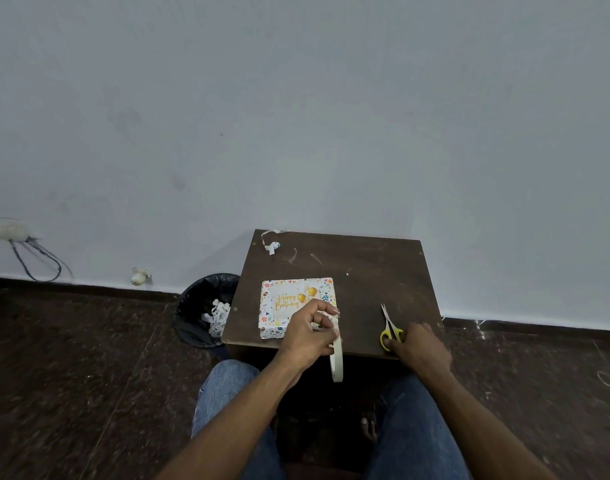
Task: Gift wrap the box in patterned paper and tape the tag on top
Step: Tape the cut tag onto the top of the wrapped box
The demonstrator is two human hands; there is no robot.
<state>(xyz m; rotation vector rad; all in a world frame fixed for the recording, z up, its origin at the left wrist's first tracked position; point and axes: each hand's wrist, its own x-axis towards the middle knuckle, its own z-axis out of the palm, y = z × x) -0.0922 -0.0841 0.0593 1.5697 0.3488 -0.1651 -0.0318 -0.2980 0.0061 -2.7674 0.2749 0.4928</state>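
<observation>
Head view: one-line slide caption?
Left hand holds tape beside the wrapped box; right hand grips scissors.

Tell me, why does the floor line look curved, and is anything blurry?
Head view: the wide lens bows the baseboard and stretches the edges; lighting is dim and flat, no glare; the box and scissors read sharp, while both hands are slightly soft.
</observation>
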